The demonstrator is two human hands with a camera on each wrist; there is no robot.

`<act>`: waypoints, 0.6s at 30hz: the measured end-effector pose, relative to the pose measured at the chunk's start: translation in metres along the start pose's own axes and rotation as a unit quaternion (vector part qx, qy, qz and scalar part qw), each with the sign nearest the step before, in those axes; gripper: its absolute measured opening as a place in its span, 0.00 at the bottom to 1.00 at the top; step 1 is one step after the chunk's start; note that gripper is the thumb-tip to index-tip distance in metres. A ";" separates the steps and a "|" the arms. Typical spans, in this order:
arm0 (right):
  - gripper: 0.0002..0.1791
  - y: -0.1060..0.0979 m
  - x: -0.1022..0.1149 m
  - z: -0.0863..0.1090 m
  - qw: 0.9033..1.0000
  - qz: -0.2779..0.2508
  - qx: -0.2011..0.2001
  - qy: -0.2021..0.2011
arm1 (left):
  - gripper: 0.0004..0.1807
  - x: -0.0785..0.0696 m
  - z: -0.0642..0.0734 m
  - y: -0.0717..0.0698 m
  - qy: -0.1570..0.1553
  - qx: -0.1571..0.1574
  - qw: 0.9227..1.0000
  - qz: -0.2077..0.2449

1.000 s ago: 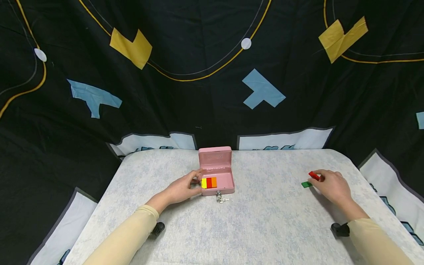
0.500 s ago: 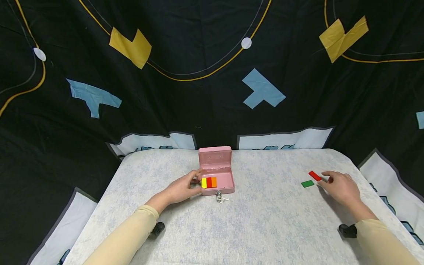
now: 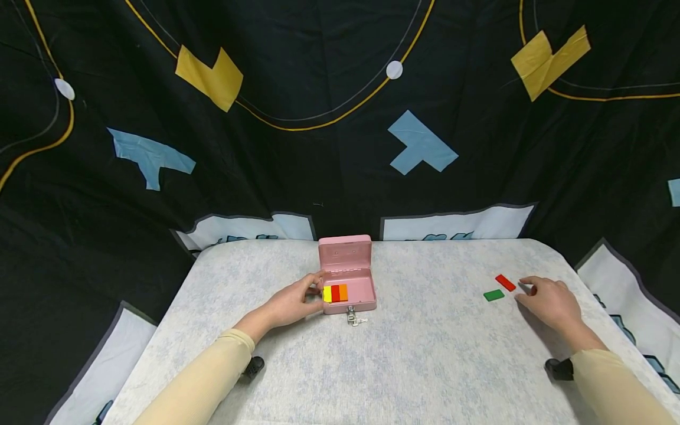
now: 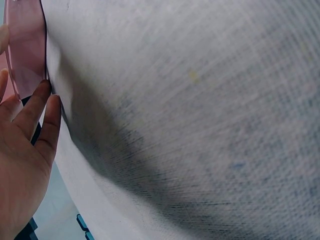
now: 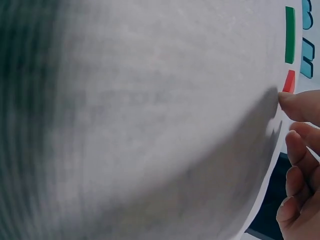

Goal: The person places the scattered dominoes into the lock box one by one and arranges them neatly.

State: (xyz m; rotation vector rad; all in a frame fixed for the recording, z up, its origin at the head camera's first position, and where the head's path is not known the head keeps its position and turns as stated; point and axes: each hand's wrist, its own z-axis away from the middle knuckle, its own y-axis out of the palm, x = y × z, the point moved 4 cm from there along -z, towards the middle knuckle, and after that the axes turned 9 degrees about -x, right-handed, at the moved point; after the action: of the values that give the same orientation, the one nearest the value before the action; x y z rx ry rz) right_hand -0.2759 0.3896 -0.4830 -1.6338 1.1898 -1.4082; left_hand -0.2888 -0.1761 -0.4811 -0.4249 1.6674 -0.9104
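A pink metal cash box (image 3: pixel 362 289) stands on the table with its lid raised. Yellow (image 3: pixel 327 294), red (image 3: pixel 335 293) and orange (image 3: pixel 343 293) rectangular blocks lie side by side in its left part. My left hand (image 3: pixel 289 302) rests against the box's left side; in the left wrist view its fingertips touch the pink outer wall (image 4: pixel 27 45). Over at the right, a red block (image 3: pixel 505 283) and a green block (image 3: pixel 494 295) lie on the cloth. My right hand (image 3: pixel 552 304) hovers just right of the red block, thumb and forefinger apart, holding nothing.
A small metal padlock with keys (image 3: pixel 353 317) hangs at the front of the box. The table has a pale mottled cloth (image 3: pixel 414 366). Behind it hangs a black curtain (image 3: pixel 319 171) with yellow and blue shapes.
The right hand has let go of the red block and drawn back to the right. The red block now lies beyond the green one. The left hand and box have stayed put.
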 end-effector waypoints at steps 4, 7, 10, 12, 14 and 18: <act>0.27 0.002 0.001 -0.002 1.000 -0.001 0.001 0.001 | 0.27 0.001 0.000 0.001 -0.001 0.000 1.000 -0.001; 0.24 0.003 0.002 -0.003 1.000 -0.003 0.000 0.001 | 0.24 0.002 0.000 0.001 -0.003 0.004 1.000 -0.004; 0.20 0.005 0.004 -0.005 1.000 -0.008 0.001 -0.001 | 0.24 0.002 0.000 0.001 -0.004 0.004 1.000 -0.003; 0.18 0.006 0.006 -0.006 1.000 -0.011 0.000 -0.002 | 0.23 0.002 0.000 0.001 -0.002 0.004 1.000 0.000; 0.18 0.008 0.009 -0.006 1.000 -0.018 0.001 -0.005 | 0.23 0.000 0.000 0.000 0.003 0.003 1.000 0.005; 0.17 0.012 0.014 -0.007 0.999 -0.033 0.005 -0.010 | 0.23 -0.001 0.001 0.000 0.007 0.003 1.000 0.010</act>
State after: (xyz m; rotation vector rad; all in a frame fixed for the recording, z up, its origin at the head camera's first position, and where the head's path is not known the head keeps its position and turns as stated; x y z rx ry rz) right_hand -0.2852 0.3730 -0.4877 -1.6907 1.1246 -1.4322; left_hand -0.2873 -0.1760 -0.4802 -0.3989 1.6797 -0.9056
